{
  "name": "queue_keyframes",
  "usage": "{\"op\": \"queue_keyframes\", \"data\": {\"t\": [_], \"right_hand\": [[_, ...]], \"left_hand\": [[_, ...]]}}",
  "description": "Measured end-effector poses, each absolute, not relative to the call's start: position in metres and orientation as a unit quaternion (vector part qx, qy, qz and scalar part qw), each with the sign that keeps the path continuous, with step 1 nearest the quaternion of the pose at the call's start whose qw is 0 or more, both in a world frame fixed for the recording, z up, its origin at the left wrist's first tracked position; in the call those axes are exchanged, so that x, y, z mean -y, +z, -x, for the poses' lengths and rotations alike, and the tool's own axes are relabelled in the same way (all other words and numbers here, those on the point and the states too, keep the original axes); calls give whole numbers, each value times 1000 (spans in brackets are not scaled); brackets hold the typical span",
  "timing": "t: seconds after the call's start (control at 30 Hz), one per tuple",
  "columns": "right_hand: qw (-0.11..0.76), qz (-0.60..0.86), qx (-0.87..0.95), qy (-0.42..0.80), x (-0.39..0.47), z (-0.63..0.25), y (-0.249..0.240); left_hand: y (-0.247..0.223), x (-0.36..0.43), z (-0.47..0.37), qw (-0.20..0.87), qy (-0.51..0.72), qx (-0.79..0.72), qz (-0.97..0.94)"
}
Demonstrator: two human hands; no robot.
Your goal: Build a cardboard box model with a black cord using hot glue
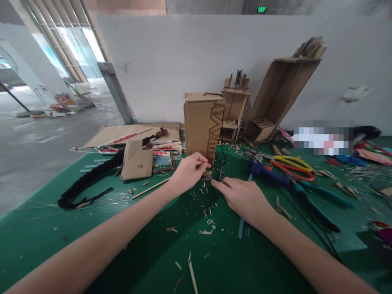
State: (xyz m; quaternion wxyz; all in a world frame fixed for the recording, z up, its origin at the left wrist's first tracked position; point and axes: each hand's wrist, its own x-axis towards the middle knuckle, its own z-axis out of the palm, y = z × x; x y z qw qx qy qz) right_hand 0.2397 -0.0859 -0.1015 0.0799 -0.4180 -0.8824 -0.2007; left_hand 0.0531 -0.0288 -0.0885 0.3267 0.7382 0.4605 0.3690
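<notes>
A tall cardboard box (200, 126) stands upright on the green table, with a dark cord hanging along its right side. At its foot lies a small round brown piece (207, 174). My left hand (190, 170) is closed in a pinch just above this piece, in front of the box; what its fingertips hold is too small to make out. My right hand (241, 196) rests low on the table to the right of the round piece, index finger stretched toward it and fingers slightly apart, with nothing visible in it.
Behind stand a cardboard frame (234, 102) and a tall slanted cardboard structure (280, 90). Scissors (294, 167), a blue glue gun (269, 173) and teal-handled pliers (315, 208) lie right. Left are a cardboard piece (136, 165) and a black fuzzy strip (88, 179). Scraps litter the green table (147, 253).
</notes>
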Motion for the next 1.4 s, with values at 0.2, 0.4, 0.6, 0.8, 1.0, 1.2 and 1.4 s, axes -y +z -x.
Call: {"op": "queue_keyframes", "data": {"t": [0.2,0.4,0.6,0.8,1.0,1.2,1.4], "right_hand": [[69,411,883,-216,89,-232,-98],[44,416,896,-151,89,-232,-96],[65,431,894,-109,89,-234,-100],[80,446,885,-107,90,-240,-99],[84,437,880,-168,86,-240,-98],[74,418,876,-228,85,-234,-100],[77,413,883,-208,88,-234,-99]], "left_hand": [[-90,28,-53,325,371,-471,-731],[-88,29,-53,319,359,-478,-736],[-92,27,-51,323,369,-473,-732],[-92,26,-52,338,372,-464,-730],[-87,29,-52,349,360,-461,-732],[-91,27,-52,341,358,-454,-741],[-90,28,-53,337,357,-461,-739]]}}
